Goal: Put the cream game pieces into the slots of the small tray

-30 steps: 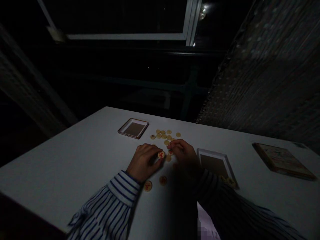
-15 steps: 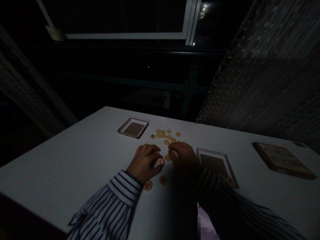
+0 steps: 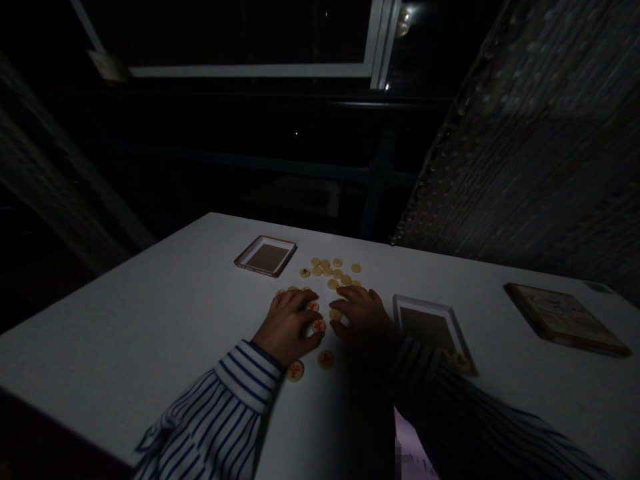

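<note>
Head view, dim light: the right hand (image 3: pixel 363 319) has let go of its fingertip pinch from a second ago and now lies spread and open, palm down on the white worktop (image 3: pixel 150 313), holding nothing. A plain disc (image 3: pixel 335 314) sits just left of its fingers. The left hand (image 3: pixel 289 327) has drawn a red-marked disc (image 3: pixel 318 327) a little toward the lower edge of the frame. Its fingers are curled with their tips on that disc, but I cannot tell whether they pinch it or only press it flat. Two more red-marked pieces (image 3: pixel 325 359) lie just below the left hand, unmoved. The loose cluster of discs (image 3: pixel 330 270) above both hands looks unchanged, as do the shallow tray (image 3: pixel 265 256) at upper centre, the second tray (image 3: pixel 433 330) right of the right hand and the flat box (image 3: pixel 565 319) at far right.
</note>
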The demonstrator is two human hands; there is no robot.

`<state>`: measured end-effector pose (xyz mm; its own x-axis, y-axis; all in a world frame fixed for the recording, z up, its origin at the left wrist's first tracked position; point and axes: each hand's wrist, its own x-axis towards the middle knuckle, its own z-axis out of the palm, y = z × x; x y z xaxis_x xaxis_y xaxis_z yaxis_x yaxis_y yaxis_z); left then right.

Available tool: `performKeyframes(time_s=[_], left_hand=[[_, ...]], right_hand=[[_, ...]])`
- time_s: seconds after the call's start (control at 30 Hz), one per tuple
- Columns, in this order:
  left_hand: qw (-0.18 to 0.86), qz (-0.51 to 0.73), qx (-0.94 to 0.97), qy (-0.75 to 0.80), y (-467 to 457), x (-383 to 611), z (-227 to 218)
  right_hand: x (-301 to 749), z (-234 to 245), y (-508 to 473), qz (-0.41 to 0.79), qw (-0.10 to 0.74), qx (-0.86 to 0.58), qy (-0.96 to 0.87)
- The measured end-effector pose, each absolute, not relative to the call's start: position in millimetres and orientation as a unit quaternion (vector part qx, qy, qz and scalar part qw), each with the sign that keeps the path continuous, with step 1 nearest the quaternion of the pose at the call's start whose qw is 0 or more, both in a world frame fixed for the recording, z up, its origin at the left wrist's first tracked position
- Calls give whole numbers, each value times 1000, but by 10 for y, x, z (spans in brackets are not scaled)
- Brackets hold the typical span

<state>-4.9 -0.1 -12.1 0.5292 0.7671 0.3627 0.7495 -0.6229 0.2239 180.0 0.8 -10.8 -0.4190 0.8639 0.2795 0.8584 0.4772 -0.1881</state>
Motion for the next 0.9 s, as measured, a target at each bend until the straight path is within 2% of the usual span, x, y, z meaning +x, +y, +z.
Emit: performKeyframes(time_s=[0.2,0.47,0.77,0.9], left_hand=[[19,213,874,436,0,-55,-118],[20,242,871,427,6,-58,-109],[31,263,861,435,9,-61,-66],[29,280,855,435,10,-68,-62]], right_hand=[[1806,-86,-17,18,145,-510,-848],[1831,-145,-2,5,171,-491,-854],[1832,-146,37,24,160,-490,-856],[1816,-115,23,22,186,-487,-853]])
